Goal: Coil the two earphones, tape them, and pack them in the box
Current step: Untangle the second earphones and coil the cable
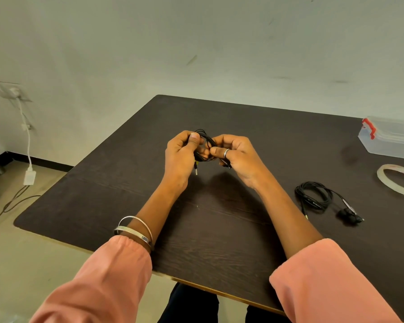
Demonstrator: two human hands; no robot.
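Above the middle of the dark table, my left hand point(181, 151) and my right hand point(234, 152) both hold a coiled black earphone point(205, 137). Its loops run between the two thumbs, and its metal plug point(196, 170) hangs down below my left palm. A second black earphone point(317, 197) lies loosely coiled on the table to the right, its earbuds point(350, 216) at the near end. A clear plastic box point(392, 138) with a red latch stands closed at the far right. A roll of clear tape point(397, 183) lies flat in front of the box.
The dark wooden table point(126, 206) has its left and near edges in view. A white charger and cables hang from a wall socket point(14, 92) and trail over the floor on the left.
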